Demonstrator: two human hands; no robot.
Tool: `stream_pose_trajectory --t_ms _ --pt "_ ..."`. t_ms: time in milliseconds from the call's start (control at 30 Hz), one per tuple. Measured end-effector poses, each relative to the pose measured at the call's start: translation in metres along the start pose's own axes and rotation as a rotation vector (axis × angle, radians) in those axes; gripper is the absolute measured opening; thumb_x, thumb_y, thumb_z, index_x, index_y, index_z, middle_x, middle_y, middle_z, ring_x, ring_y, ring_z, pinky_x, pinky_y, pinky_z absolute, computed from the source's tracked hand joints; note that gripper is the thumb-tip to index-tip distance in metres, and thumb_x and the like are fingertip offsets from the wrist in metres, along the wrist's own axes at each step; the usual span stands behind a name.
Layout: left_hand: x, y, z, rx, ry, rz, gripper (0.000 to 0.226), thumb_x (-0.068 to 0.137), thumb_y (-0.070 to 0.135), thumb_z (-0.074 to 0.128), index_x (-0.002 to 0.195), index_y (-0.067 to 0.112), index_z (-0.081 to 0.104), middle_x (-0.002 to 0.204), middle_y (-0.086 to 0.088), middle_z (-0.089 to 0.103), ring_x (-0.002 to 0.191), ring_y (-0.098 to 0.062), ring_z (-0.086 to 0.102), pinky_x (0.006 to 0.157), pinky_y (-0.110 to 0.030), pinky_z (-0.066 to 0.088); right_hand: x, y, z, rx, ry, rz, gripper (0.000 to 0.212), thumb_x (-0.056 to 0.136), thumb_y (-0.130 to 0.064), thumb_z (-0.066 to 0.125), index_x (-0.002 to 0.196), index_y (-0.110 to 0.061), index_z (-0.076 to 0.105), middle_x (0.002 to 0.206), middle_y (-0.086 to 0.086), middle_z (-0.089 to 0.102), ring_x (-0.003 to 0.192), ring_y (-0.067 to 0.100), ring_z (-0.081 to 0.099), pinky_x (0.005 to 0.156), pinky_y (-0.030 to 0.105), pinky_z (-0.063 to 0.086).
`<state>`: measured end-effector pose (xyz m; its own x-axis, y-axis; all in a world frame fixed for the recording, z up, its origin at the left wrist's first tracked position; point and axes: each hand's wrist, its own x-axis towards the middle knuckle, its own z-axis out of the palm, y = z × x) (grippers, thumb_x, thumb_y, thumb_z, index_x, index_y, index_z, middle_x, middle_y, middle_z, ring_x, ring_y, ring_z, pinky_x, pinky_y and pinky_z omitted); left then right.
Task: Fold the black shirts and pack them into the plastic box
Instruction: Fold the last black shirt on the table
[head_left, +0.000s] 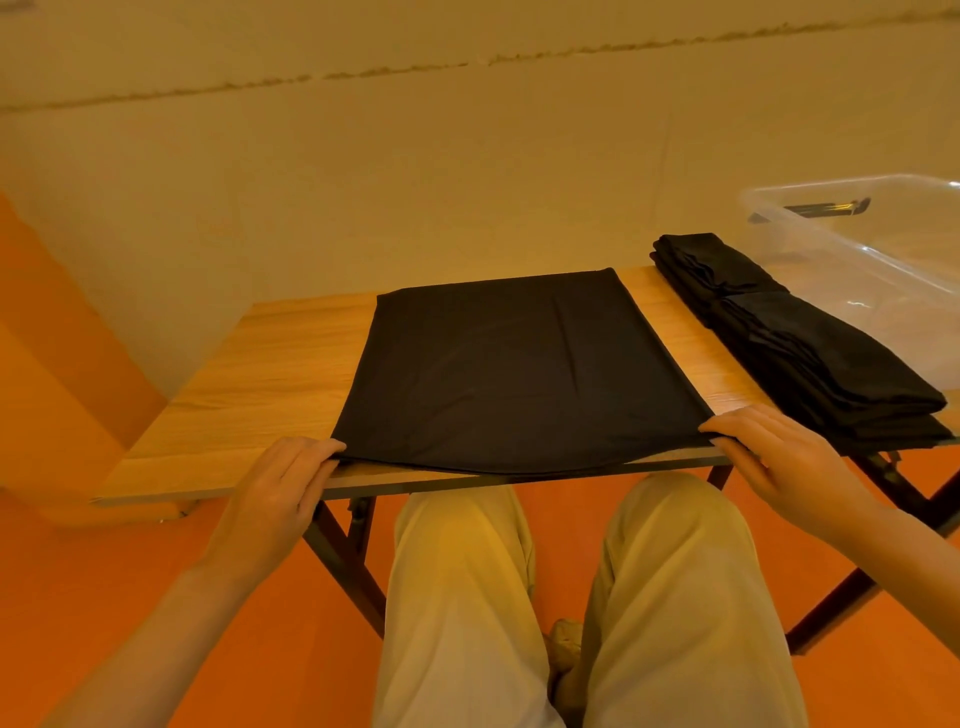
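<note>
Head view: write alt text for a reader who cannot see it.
A seated person's left hand and right hand pinch the near corners of a black shirt spread flat on a wooden table. To its right lie folded black shirts beside a clear plastic box.

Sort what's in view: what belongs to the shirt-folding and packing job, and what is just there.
Belongs to the job:
black shirt spread on the table, its near corners held by the left hand and right hand
folded shirts
plastic box

Just there:
table
orange floor
</note>
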<state>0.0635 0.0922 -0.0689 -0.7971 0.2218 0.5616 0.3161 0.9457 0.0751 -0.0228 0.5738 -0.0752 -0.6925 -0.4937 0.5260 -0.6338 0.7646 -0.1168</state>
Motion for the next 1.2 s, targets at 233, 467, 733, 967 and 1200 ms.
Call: stream_pose_trajectory --t_ms 233,467,733,967,1200 --pt "-0.02 -0.02 -0.012 0.051 -0.174 0.065 0.023 0.08 0.006 0.073 0.103 0.004 0.068 0.099 -0.006 0.061 0.096 -0.01 0.052 0.096 -0.017 0.038 -0.001 0.007 -0.01 0.134 -0.057 -0.018 0.059 0.095 -0.059 0.029 0.108 -0.016 0.067 0.1 -0.012 0.057 0.097 -0.003 0.052 0.094 0.003 0.036" --pt "-0.025 -0.018 -0.015 -0.063 -0.136 0.083 0.056 0.103 0.041 0.027 0.103 0.005 0.07 0.1 -0.004 0.06 0.096 -0.007 0.052 0.095 -0.007 0.034 -0.01 0.015 -0.017 0.165 -0.113 -0.03 0.059 0.097 -0.058 0.026 0.114 -0.018 0.065 0.109 -0.009 0.056 0.107 -0.01 0.049 0.096 0.001 0.034" --pt "-0.026 -0.016 -0.016 -0.05 -0.157 0.066 0.044 0.096 0.036 0.039 0.102 0.007 0.071 0.098 -0.002 0.06 0.091 -0.014 0.059 0.085 -0.021 0.045 -0.016 0.017 -0.014 0.173 -0.024 0.0 0.061 0.092 -0.064 0.031 0.102 -0.018 0.07 0.111 -0.006 0.061 0.104 0.002 0.057 0.093 0.016 0.046" --pt "-0.027 -0.016 -0.02 -0.066 -0.146 0.068 0.043 0.096 0.037 0.039 0.105 0.008 0.07 0.101 0.0 0.06 0.091 -0.011 0.06 0.083 -0.021 0.047 -0.016 0.011 -0.02 0.126 -0.071 0.021 0.059 0.096 -0.057 0.029 0.108 -0.015 0.069 0.105 -0.01 0.057 0.1 0.002 0.054 0.098 0.009 0.036" --pt "-0.026 -0.004 -0.028 -0.324 -0.172 -0.08 0.016 0.079 0.016 0.062 0.089 0.023 0.074 0.094 0.017 0.06 0.091 -0.003 0.06 0.076 -0.012 0.046 -0.021 0.008 -0.031 0.264 -0.157 0.072 0.036 0.092 -0.065 0.033 0.111 -0.046 0.056 0.105 -0.028 0.056 0.101 -0.007 0.057 0.089 0.003 0.042"
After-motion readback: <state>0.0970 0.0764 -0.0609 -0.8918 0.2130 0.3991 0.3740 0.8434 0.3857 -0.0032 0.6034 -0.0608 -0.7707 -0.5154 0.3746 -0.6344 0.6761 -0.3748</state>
